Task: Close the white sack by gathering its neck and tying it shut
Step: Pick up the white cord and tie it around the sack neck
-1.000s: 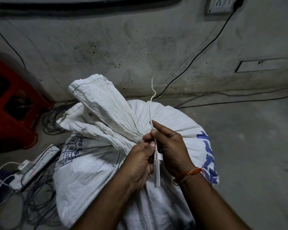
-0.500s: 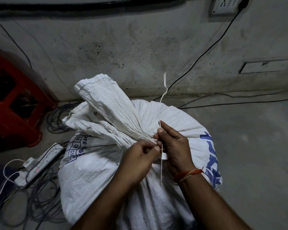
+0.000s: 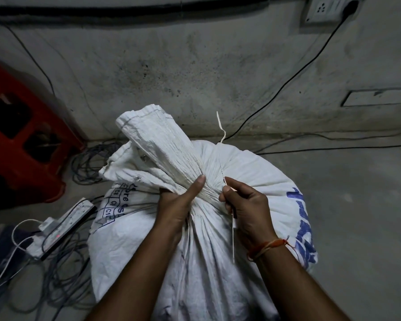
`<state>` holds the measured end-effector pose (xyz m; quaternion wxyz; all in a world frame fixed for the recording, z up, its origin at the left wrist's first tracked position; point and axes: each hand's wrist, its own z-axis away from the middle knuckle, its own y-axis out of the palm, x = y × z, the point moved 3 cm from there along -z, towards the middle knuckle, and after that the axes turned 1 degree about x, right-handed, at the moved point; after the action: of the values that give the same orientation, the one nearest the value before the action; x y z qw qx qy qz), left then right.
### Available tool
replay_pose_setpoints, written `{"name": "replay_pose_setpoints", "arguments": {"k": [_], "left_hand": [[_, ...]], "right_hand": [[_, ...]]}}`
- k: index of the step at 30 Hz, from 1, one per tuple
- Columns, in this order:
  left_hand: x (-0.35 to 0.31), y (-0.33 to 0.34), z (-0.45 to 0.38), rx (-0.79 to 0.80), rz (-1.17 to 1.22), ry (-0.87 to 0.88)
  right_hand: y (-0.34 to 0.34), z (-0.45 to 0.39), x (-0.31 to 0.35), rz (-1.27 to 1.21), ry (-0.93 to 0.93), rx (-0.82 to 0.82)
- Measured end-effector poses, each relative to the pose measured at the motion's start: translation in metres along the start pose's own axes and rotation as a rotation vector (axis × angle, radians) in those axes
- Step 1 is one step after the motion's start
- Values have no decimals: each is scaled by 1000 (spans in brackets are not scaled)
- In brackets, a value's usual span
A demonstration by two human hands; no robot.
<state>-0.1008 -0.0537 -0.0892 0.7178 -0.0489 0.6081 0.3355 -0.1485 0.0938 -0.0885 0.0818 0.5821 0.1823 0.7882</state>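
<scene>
A full white woven sack (image 3: 252,181) with blue print stands on the floor in front of me. Its gathered neck (image 3: 162,144) fans up and to the left. My left hand (image 3: 178,205) grips the neck just below the bunch, thumb laid up along the pleats. My right hand (image 3: 245,207) pinches a thin white string (image 3: 221,133) beside the neck. One end of the string sticks up past the sack's top, the other hangs down by my right wrist.
A red plastic stool (image 3: 21,140) stands at the left by the wall. A power strip (image 3: 63,225) and tangled cables (image 3: 56,286) lie on the floor at lower left. Black cables (image 3: 310,66) run from a wall socket (image 3: 322,10) across the concrete floor.
My left hand let go of the string and took hold of the sack's neck. My right hand shifted slightly right, still pinching the string. The view moved closer.
</scene>
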Motion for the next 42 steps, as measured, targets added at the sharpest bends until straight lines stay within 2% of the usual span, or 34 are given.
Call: {"name": "replay_pose_setpoints", "arguments": {"k": [3, 10, 14, 19, 21, 25, 27, 30, 32, 34, 38, 40, 42], "left_hand": [[9, 7, -15, -55, -16, 17], [20, 2, -28, -166, 77, -73], [14, 0, -27, -149, 75, -19], [9, -4, -28, -91, -8, 35], [8, -8, -28, -48, -11, 29], [6, -11, -30, 1, -53, 78], [4, -11, -31, 6, -109, 148], [2, -10, -33, 96, -166, 214], [1, -10, -33, 143, -245, 240], [-3, -12, -32, 128, -427, 315], [-21, -19, -27, -23, -944, 714], [-29, -22, -22, -52, -1106, 722], [-35, -22, -17, -99, -1197, 622]], "right_hand": [[3, 2, -4, -2, 31, 20], [8, 2, -6, 5, 24, 45], [-3, -15, -3, 53, -34, -33], [-5, -40, -8, 292, -95, -81], [6, -48, -10, 376, -108, -11], [27, -51, -9, 526, -174, 230], [32, -51, -8, 602, -200, 278], [32, -51, -7, 671, -201, 278], [31, -49, -5, 715, -226, 279], [31, -47, -4, 807, -251, 286], [31, -40, -1, 845, -227, 313], [28, -38, -3, 823, -201, 319], [28, -36, -2, 841, -213, 323]]}}
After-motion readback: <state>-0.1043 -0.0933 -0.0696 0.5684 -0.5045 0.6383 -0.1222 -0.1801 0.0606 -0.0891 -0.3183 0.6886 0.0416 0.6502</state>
